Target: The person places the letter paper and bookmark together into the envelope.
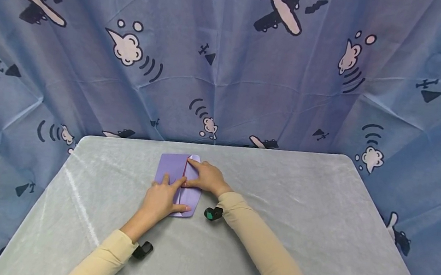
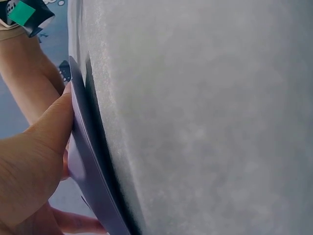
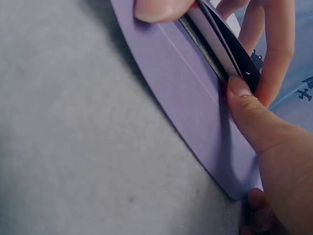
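Note:
A purple envelope lies on the table with its lighter flap unfolded to the right. Its mouth gapes in the right wrist view, where a pale layer and a bit of red show inside. My left hand rests on the envelope, fingers spread over its body and thumb stretched across the near end of the flap. From the right, my right hand grips the far part of the flap, thumb tip at the mouth. Some of its fingers are curled at the envelope's corner, partly hidden.
Pale grey cloth covers the table. Behind it hangs a blue curtain printed with airplanes. Small black cameras sit at the left wrist and the right wrist.

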Demonstrator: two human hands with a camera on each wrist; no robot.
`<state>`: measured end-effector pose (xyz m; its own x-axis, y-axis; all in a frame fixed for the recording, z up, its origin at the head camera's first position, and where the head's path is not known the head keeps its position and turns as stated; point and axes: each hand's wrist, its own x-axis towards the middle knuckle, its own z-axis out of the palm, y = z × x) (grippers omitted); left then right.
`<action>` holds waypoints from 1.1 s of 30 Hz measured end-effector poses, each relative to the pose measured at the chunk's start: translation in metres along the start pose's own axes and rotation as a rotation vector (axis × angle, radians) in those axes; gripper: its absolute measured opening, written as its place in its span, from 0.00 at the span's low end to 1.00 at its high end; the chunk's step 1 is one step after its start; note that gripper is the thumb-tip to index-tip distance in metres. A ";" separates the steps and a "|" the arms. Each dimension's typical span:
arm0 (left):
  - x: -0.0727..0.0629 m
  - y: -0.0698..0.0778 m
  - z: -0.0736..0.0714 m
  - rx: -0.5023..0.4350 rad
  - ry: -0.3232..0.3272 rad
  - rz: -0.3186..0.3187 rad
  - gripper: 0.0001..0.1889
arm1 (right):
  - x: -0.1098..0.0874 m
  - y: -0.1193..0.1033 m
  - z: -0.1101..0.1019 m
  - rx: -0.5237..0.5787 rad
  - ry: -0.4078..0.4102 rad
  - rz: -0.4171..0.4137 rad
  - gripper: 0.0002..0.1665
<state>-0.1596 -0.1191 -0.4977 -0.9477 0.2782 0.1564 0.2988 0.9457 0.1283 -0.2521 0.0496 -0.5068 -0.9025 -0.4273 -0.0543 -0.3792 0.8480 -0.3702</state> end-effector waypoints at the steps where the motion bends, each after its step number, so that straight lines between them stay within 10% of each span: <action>1: 0.000 0.000 0.000 0.001 0.001 0.000 0.49 | 0.000 0.000 0.000 -0.001 0.002 0.001 0.56; 33: 0.002 -0.001 -0.001 0.003 -0.015 0.005 0.48 | 0.001 0.000 0.004 0.006 -0.002 0.018 0.48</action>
<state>-0.1615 -0.1201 -0.4963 -0.9478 0.2854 0.1421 0.3032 0.9447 0.1248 -0.2522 0.0481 -0.5103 -0.9088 -0.4125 -0.0627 -0.3616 0.8536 -0.3749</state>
